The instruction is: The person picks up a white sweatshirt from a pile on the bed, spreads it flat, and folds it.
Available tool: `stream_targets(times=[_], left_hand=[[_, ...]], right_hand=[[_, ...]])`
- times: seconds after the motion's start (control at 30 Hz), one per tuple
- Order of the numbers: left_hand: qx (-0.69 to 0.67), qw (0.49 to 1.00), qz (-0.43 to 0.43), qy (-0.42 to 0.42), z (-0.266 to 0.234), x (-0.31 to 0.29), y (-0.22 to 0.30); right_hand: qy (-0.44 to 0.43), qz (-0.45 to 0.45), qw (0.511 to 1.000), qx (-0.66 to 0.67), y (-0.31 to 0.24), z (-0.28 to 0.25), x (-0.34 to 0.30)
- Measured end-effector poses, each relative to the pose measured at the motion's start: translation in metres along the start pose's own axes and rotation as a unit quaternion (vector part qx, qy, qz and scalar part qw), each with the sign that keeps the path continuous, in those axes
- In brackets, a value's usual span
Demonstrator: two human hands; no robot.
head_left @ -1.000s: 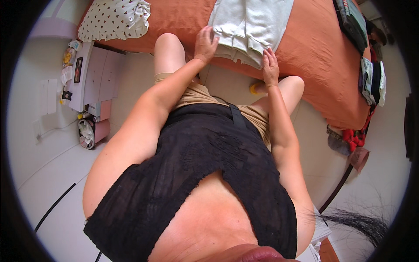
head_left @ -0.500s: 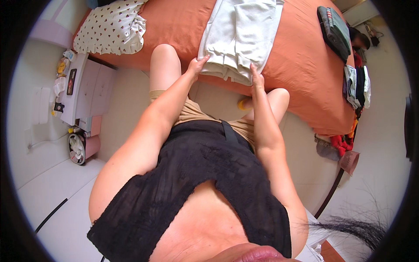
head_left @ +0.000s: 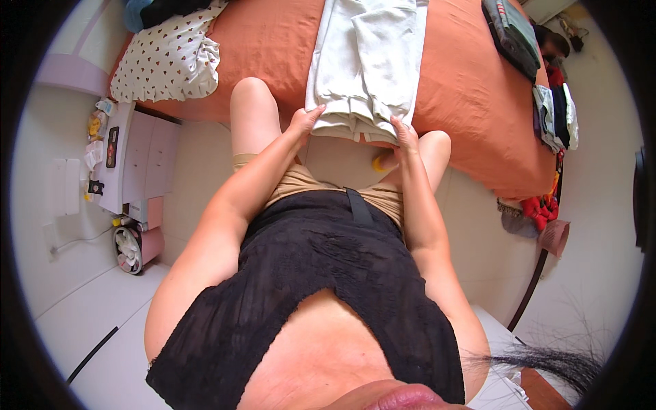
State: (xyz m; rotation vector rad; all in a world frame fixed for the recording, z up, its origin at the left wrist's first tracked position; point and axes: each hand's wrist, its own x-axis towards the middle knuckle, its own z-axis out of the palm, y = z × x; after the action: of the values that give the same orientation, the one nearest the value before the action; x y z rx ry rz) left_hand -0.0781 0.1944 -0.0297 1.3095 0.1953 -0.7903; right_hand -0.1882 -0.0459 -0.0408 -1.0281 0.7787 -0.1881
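Observation:
A pale grey-white sweatshirt (head_left: 365, 61), folded lengthwise with its sleeves laid inward, lies on the orange bedspread (head_left: 465, 82). Its ribbed hem faces me and hangs a little past the bed's near edge. My left hand (head_left: 305, 121) grips the left corner of that hem, thumb on top and fingers beneath. At the right corner, my right hand (head_left: 404, 134) holds the cloth in the same way. The fingers under the fabric are mostly hidden. The far end of the sweatshirt runs out of view at the top.
A white patterned pillow (head_left: 167, 65) sits at the bed's left. Folded dark clothes (head_left: 511, 37) and a smaller clothing pile (head_left: 555, 116) line the right side. A white cabinet (head_left: 140, 154) and a pink bin (head_left: 137, 247) stand on the left; a pink basket (head_left: 553, 237) is at right.
Both hands and the sweatshirt's hem have come slightly nearer to me, and the hem now hangs lower over the bed's edge. The whole view has shifted a little.

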Motion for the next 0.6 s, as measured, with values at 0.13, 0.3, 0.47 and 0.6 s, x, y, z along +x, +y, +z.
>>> stream_targets(times=[0.13,0.3,0.47,0.6], left_hand=[[-0.005,0.999,-0.047,0.011,0.003,-0.027,-0.006],[-0.035,0.993,-0.109,-0.008,0.0,-0.04,-0.011],[-0.054,0.988,-0.146,-0.007,-0.006,-0.03,-0.021],[-0.066,0.987,-0.143,-0.025,-0.008,-0.028,-0.025]], right_hand=[[-0.004,0.029,0.999,0.027,0.008,-0.008,-0.027],[0.007,0.103,0.994,0.025,0.009,-0.01,-0.05],[-0.008,0.112,0.986,0.124,0.016,-0.006,-0.058],[0.049,0.167,0.971,0.167,0.011,0.006,-0.077]])
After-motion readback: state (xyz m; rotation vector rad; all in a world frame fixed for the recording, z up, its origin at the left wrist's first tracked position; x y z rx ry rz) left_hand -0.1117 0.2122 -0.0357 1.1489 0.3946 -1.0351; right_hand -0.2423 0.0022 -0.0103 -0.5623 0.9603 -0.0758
